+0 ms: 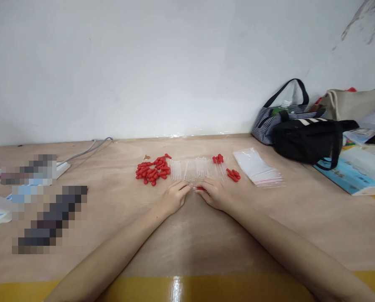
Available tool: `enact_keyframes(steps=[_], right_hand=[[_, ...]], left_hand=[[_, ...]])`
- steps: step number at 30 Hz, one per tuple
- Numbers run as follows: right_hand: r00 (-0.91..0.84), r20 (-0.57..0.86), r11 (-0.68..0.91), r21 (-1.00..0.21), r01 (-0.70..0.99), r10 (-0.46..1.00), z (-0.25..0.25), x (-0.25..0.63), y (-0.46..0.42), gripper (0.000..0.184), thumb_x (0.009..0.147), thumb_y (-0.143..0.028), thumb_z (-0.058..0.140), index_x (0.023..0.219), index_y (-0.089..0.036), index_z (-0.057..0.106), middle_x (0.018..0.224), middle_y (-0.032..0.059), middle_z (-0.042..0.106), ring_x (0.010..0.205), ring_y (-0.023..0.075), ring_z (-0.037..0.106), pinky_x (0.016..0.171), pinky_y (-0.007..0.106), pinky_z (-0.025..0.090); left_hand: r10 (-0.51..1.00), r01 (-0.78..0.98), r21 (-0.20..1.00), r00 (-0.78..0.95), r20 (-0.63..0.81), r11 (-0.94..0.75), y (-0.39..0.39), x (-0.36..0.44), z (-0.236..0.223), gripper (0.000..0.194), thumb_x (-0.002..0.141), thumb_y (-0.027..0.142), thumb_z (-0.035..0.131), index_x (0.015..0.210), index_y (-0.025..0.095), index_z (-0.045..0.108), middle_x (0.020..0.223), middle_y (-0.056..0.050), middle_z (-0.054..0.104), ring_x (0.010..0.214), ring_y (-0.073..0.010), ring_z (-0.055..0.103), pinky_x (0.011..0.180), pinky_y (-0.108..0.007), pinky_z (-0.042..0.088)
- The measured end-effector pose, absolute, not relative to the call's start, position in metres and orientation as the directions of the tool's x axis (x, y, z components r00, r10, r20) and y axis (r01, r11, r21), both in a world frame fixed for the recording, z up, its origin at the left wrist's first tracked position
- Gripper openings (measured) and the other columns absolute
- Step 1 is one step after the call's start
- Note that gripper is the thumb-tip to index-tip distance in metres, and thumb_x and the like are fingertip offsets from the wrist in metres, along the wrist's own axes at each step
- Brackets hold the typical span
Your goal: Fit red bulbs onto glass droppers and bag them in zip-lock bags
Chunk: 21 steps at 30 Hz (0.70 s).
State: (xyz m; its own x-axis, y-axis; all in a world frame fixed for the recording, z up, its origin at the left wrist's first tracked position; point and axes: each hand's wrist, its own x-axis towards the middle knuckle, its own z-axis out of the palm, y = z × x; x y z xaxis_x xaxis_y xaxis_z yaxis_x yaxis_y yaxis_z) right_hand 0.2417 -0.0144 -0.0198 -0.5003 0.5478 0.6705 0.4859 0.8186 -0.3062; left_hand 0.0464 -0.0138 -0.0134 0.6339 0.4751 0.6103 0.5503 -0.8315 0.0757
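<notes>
My right hand [214, 193] is closed around a slim red rubber bulb [200, 188], with a short clear piece showing at its left end. Close beside it, my left hand [175, 197] has its fingers pinched near that clear end; what they hold, if anything, is too small to make out. Just beyond both hands lies a row of thin clear tubes [192, 168]. To its left is a heap of red rubber bulbs [152, 171]. At the row's right end several tubes carry red bulbs [218, 159], and a small group of red bulbs [233, 175] lies nearby.
A fanned stack of clear zip bags [258, 167] lies to the right. Farther right are a black bag [307, 140], a striped bag [263, 126] and a blue package [344, 172]. Blurred-out items and a grey cable [94, 147] are on the left. A wall stands behind the table.
</notes>
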Motion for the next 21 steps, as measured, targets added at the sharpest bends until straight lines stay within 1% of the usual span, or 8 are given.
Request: enact_keyframes(steps=[4,7,10,12,14,16,18,21], right_hand=[[-0.493,0.662,0.815,-0.354,0.458,0.565,-0.019,0.242,-0.013,0.017,0.086,-0.028,0.046,0.089,-0.019,0.060,0.081,0.0079,0.063,0.077,0.0179,0.057,0.071,0.034,0.046],[-0.434,0.662,0.791,-0.488,0.370,0.611,-0.014,0.239,-0.014,0.017,0.086,-0.029,0.047,0.090,-0.021,0.061,0.084,0.0062,0.064,0.079,0.0166,0.059,0.073,0.032,0.047],[-0.264,0.621,0.674,-0.700,0.237,0.738,-0.009,0.232,-0.015,0.019,0.082,-0.033,0.053,0.098,-0.023,0.058,0.080,0.0031,0.063,0.075,0.0148,0.059,0.071,0.031,0.048],[-0.128,0.547,0.561,-0.816,0.141,0.827,-0.005,0.231,-0.010,0.032,0.077,-0.038,0.058,0.105,-0.022,0.051,0.074,0.0004,0.061,0.068,0.0137,0.059,0.065,0.028,0.048],[-0.008,0.477,0.476,-0.875,0.094,0.879,0.000,0.238,0.000,0.039,0.075,-0.042,0.058,0.105,-0.020,0.047,0.070,-0.0010,0.058,0.064,0.0129,0.057,0.060,0.026,0.046],[0.097,0.440,0.423,-0.892,0.158,0.893,0.009,0.252,0.016,0.038,0.076,-0.046,0.053,0.100,-0.017,0.050,0.069,-0.0001,0.058,0.063,0.0128,0.056,0.059,0.025,0.044],[0.192,0.409,0.330,-0.879,0.343,0.892,0.018,0.271,0.035,0.039,0.079,-0.046,0.047,0.100,-0.014,0.054,0.062,-0.0005,0.056,0.059,0.0131,0.054,0.058,0.026,0.041],[0.262,0.400,0.162,-0.764,0.625,0.878,0.028,0.293,0.060,0.034,0.078,-0.038,0.051,0.101,-0.014,0.058,0.060,-0.0005,0.057,0.061,0.0140,0.054,0.063,0.026,0.040]], left_hand=[[0.498,0.561,0.098,0.625,0.601,-0.822,-0.013,0.046,-0.014,0.027,0.086,0.012,0.037,0.099,0.017,0.061,0.086,-0.008,0.064,0.080,-0.0160,0.059,0.072,-0.030,0.051],[0.529,0.546,0.184,0.585,0.615,-0.817,-0.015,0.047,-0.013,0.025,0.088,0.015,0.038,0.101,0.018,0.060,0.089,-0.007,0.064,0.081,-0.0151,0.060,0.072,-0.029,0.051],[0.573,0.516,0.299,0.528,0.627,-0.803,-0.019,0.048,-0.009,0.023,0.088,0.021,0.042,0.105,0.018,0.058,0.091,-0.006,0.064,0.082,-0.0139,0.060,0.074,-0.027,0.050],[0.588,0.514,0.324,0.515,0.624,-0.794,-0.020,0.047,-0.005,0.026,0.088,0.025,0.043,0.110,0.018,0.056,0.095,-0.007,0.063,0.087,-0.0151,0.059,0.078,-0.028,0.049],[0.611,0.552,0.322,0.484,0.627,-0.769,-0.019,0.045,-0.002,0.030,0.088,0.027,0.042,0.115,0.017,0.053,0.101,-0.008,0.062,0.093,-0.0172,0.057,0.083,-0.032,0.046],[0.655,0.637,0.320,0.400,0.641,-0.702,-0.015,0.042,-0.001,0.030,0.088,0.027,0.041,0.113,0.017,0.054,0.102,-0.009,0.061,0.096,-0.0192,0.054,0.086,-0.035,0.043],[0.699,0.720,0.324,0.304,0.648,-0.613,-0.011,0.040,-0.001,0.026,0.086,0.028,0.044,0.105,0.017,0.058,0.097,-0.008,0.060,0.094,-0.0204,0.052,0.085,-0.037,0.042],[0.738,0.785,0.315,0.251,0.626,-0.534,-0.008,0.040,-0.002,0.021,0.081,0.028,0.051,0.096,0.018,0.062,0.092,-0.007,0.059,0.090,-0.0211,0.051,0.082,-0.037,0.041]])
